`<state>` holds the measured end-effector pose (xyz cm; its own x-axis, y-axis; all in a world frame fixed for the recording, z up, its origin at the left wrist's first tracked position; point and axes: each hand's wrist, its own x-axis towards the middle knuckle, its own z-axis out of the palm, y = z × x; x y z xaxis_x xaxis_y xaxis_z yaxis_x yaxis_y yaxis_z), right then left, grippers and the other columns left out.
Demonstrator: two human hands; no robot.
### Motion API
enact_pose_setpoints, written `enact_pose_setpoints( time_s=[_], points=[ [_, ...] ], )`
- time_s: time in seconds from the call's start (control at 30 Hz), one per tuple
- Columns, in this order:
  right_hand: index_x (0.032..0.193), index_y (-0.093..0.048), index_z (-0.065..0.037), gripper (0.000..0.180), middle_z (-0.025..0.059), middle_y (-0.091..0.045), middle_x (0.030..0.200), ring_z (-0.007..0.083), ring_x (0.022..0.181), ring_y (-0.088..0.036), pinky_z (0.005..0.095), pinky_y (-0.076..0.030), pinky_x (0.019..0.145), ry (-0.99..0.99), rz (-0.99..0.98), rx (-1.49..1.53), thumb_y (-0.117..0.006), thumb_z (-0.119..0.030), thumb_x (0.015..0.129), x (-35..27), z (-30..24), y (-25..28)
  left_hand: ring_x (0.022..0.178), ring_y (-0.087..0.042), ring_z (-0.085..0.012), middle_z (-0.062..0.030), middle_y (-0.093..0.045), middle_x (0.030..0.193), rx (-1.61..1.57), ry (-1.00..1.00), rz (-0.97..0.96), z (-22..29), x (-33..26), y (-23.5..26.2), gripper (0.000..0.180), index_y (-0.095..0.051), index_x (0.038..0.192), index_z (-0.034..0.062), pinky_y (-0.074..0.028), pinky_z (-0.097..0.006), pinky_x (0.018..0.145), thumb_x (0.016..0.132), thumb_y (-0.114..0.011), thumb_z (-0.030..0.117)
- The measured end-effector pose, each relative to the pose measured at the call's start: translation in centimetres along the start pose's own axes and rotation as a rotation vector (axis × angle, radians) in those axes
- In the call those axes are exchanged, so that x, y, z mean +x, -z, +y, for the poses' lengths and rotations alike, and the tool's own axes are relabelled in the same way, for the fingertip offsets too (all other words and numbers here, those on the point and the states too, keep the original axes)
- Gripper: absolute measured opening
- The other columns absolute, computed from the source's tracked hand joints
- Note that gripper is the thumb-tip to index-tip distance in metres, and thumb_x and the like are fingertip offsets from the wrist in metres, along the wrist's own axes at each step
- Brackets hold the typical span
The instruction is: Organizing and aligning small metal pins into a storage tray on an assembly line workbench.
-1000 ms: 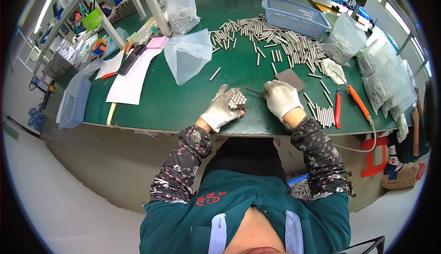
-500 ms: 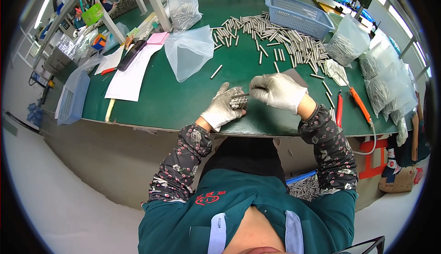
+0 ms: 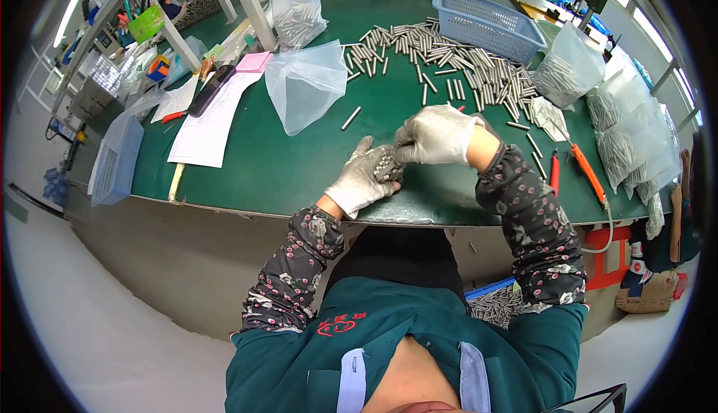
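Over at the far left a pale blue slotted plastic basket [image 3: 112,162] hangs off the edge of the green-topped workbench [image 3: 299,166], then a long white paper sheet [image 3: 211,118], then a crumpled clear plastic bag [image 3: 305,84] lying open on the mat. In the middle, the left hand [image 3: 364,177], in a white knit glove, is cupped and closed around a tight bundle of short silvery metal rods [image 3: 387,166], ends facing up, near the bench's front edge. The right hand [image 3: 437,135], gloved too, is curled over the top of that bundle, fingers touching the rod ends. I'd judge those rods stiff, smooth and slippery, heavy for their size as a bunch, so best gripped around the middle of the bundle. Further right lie loose scattered rods [image 3: 449,58], orange-handled pliers [image 3: 587,174] and filled clear bags [image 3: 628,140]
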<state>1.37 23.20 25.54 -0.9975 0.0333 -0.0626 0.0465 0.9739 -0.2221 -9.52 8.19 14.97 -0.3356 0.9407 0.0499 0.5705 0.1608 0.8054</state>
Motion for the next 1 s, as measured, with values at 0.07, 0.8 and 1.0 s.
enact_pose_setpoints(
  time_s=[0.07, 0.8, 1.0],
  points=[
    [0.085, -0.07, -0.01, 0.027, 0.0121, -0.067, 0.077, 0.0279, 0.07, -0.064, 0.0352, -0.05, 0.068, -0.015, -0.017, 0.111, -0.064, -0.035, 0.076, 0.1, 1.5, 0.1, 0.131, -0.024, -0.0409, -0.0083, -0.05, 0.128, 0.051, -0.045, -0.018, 0.4, 0.3, 0.1, 0.058, -0.054, 0.12, 0.0145, -0.021, -0.042, 0.111, 0.067, -0.074, 0.028],
    [0.084, -0.069, -0.008, 0.023, 0.0124, -0.064, 0.077, 0.0284, 0.073, -0.062, 0.0367, -0.048, 0.066, 0.013, 0.22, -0.006, -0.067, -0.028, 0.073, -0.4, 2.7, -0.2, 0.131, -0.026, -0.0396, -0.0106, -0.05, 0.128, 0.083, -0.004, 0.012, 0.4, 0.6, -0.2, 0.065, -0.05, 0.122, 0.0066, -0.027, -0.041, 0.108, 0.067, -0.075, 0.029],
    [0.078, -0.069, -0.006, 0.022, 0.0104, -0.065, 0.075, 0.0291, 0.07, -0.062, 0.0372, -0.049, 0.066, 0.066, 0.14, 0.095, -0.067, -0.028, 0.073, -0.2, 2.6, -1.2, 0.131, -0.026, -0.0391, -0.0102, -0.05, 0.129, 0.131, 0.028, -0.038, 0.4, 0.8, -0.3, 0.065, -0.05, 0.123, 0.007, -0.026, -0.041, 0.108, 0.067, -0.075, 0.027]
  ],
)
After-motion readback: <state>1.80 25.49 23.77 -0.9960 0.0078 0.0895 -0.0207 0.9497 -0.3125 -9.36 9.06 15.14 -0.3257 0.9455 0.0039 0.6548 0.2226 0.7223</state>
